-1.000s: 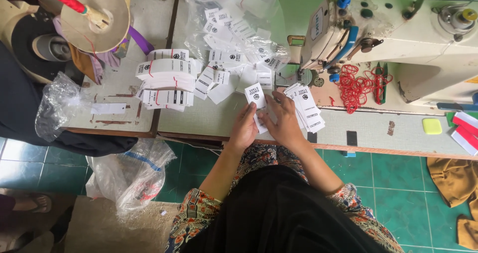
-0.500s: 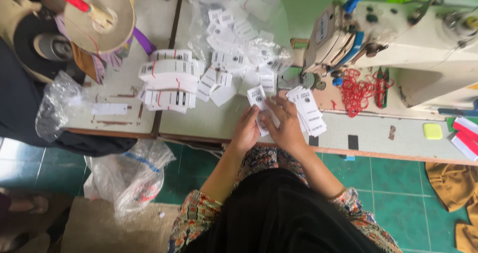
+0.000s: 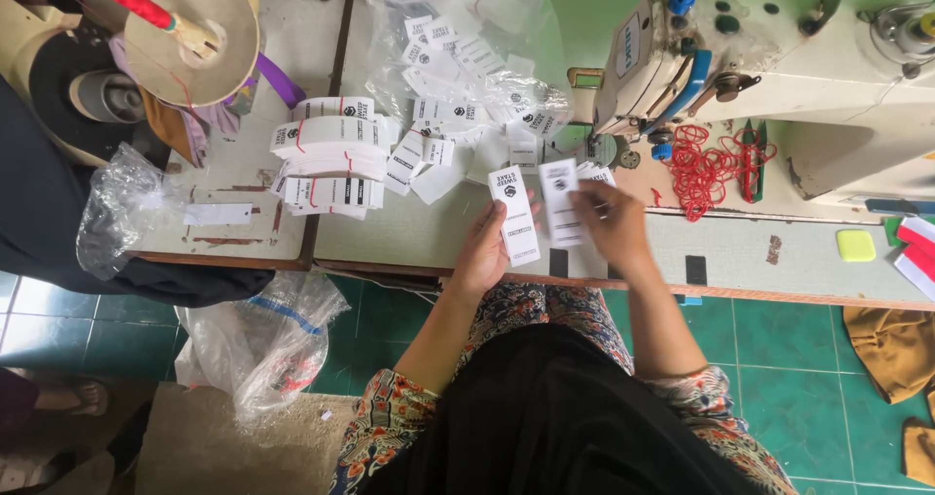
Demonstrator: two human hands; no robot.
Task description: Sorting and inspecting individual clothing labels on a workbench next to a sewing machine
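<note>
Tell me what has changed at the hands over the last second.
The hands have drawn slightly apart: the left hand now holds one white label on its own, and the right hand holds another label beside it; earlier both were bunched together over the labels. The banded label stack, the sewing machine and the red rubber bands stayed put.

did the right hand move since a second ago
Yes. The right hand shifted slightly right with its label, away from the label in the left hand, toward the sewing machine.
</note>
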